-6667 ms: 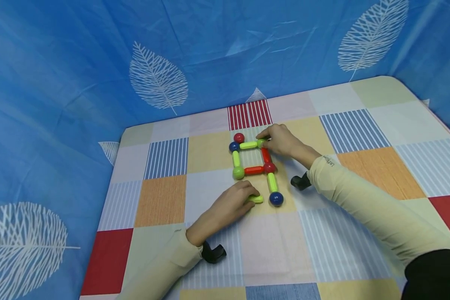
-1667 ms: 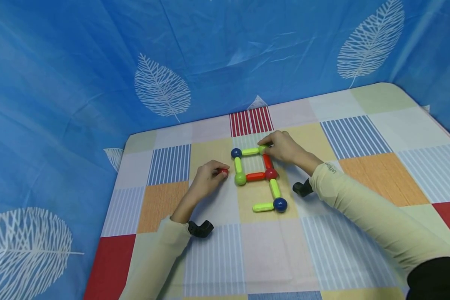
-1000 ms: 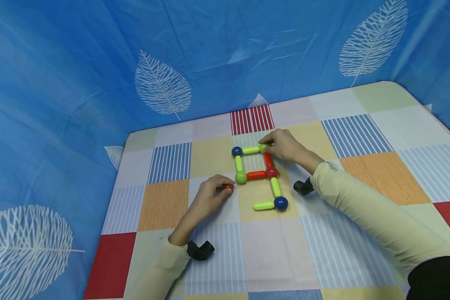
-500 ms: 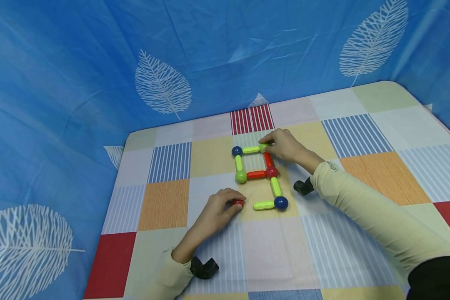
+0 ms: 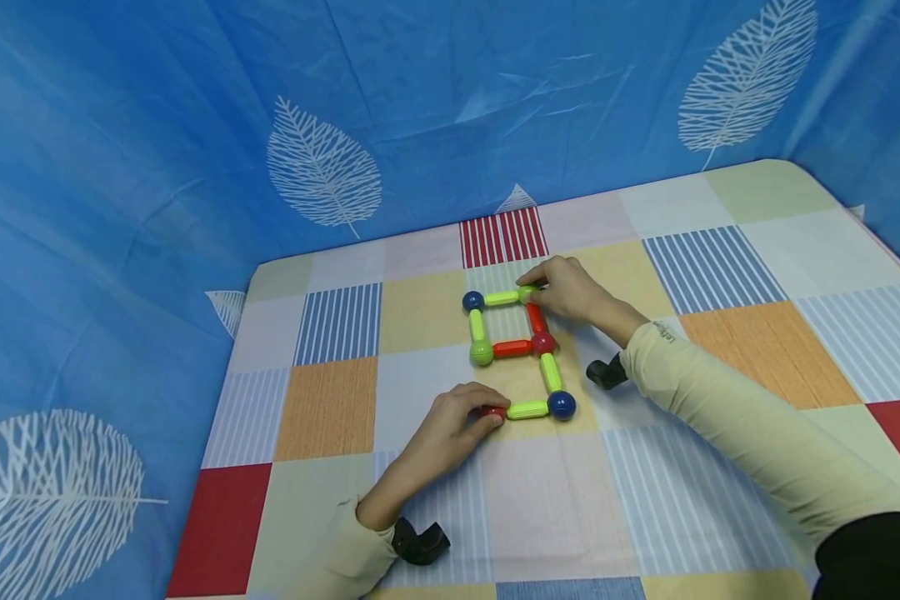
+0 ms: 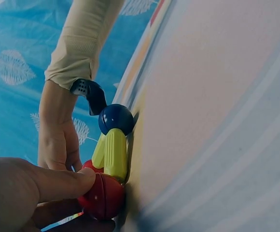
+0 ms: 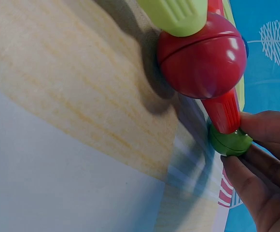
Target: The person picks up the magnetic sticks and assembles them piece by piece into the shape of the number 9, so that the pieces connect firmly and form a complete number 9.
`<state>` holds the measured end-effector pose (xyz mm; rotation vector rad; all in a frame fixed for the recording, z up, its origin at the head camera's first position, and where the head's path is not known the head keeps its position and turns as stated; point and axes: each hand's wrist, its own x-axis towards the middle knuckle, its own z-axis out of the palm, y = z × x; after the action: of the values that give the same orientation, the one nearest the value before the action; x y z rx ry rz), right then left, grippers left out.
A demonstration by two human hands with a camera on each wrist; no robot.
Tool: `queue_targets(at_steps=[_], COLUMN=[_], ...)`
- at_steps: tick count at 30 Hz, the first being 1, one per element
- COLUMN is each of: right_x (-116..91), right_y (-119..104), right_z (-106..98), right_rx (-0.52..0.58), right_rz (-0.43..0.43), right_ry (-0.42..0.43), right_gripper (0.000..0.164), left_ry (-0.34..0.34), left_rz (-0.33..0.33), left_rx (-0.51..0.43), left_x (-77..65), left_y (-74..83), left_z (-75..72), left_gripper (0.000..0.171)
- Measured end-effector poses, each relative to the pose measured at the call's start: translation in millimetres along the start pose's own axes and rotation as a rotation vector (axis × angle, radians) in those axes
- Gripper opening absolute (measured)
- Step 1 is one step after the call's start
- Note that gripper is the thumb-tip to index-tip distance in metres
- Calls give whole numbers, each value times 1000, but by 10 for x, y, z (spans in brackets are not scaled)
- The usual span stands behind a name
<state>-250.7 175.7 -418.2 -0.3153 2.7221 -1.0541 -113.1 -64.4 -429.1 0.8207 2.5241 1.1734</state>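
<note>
My left hand (image 5: 450, 429) pinches a red ball (image 6: 104, 197) between thumb and fingers. The ball meets the free end of a yellow-green rod (image 5: 527, 410), whose other end joins a blue ball (image 5: 562, 405). From there another yellow-green rod (image 5: 551, 372) leads up to a second red ball (image 5: 542, 342). Above it is a square of rods and balls: two red rods, two yellow-green rods, a green ball (image 5: 482, 352) and a blue ball (image 5: 473, 301) on the left. At its upper right corner my right hand (image 5: 570, 292) pinches another green ball (image 7: 231, 141).
A patchwork-patterned cloth (image 5: 540, 500) covers the table. Behind and to the left hangs a blue curtain (image 5: 450, 108) with white leaf prints. Black wrist-worn pieces (image 5: 420, 543) stick out beside both wrists.
The left hand first released a yellow-green rod at the lower blue ball, then took the loose red ball from the top left and brought it down to that rod's end. The right hand stayed put.
</note>
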Motion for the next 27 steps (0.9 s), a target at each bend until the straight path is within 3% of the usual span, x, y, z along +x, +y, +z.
queue_targets(at_steps=[10, 15, 20, 23, 27], right_x=[21, -71, -400, -680, -981], right_y=[-35, -46, -196, -329, -414], right_z=[14, 59, 137, 206, 308], right_rx=[-11, -63, -162, -193, -199], right_rz=[-10, -82, -221, -302, -342], right_ry=[5, 44, 72, 2, -130], right_gripper=[31, 35, 35, 29, 24], left_ry=[16, -1, -13, -13, -16], left_rz=[-7, -18, -21, -26, -44], left_rx=[-9, -19, -33, -32, -26], left_x=[0, 5, 9, 15, 28], left_y=[0, 4, 3, 0, 9], left_z=[-26, -23, -14, -29, -54], left_gripper=[20, 21, 20, 20, 20])
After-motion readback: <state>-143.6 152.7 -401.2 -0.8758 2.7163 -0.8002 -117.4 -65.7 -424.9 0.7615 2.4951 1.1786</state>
